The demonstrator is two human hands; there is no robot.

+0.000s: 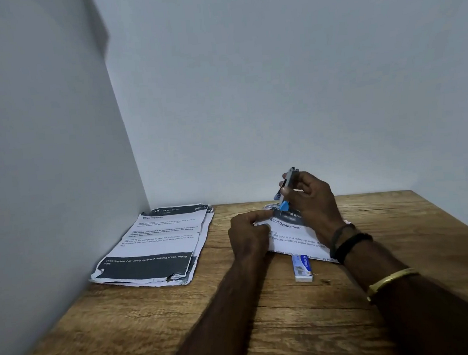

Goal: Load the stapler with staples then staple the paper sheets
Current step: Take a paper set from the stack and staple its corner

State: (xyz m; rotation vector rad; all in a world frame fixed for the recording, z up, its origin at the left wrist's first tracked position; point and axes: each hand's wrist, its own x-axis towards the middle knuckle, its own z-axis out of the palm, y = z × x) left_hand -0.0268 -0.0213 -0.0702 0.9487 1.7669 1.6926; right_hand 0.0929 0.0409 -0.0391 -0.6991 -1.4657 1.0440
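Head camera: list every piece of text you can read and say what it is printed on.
"Clean keyboard": heading on the top sheet of the paper stack.
"04": dark header band of that sheet.
"Blind Deployment": heading on the sheet under the hands.
Body paragraphs on both: too small to read reliably.
Staple box print: blurred, unreadable.

a plain desk corner, office or study by the look of it: a wood-grain table (155, 325) pushed against bare pale walls (276, 88), a stack of printed instruction sheets (154, 246) with dark header bands, and a small box of staples (302, 267) lying nearby.
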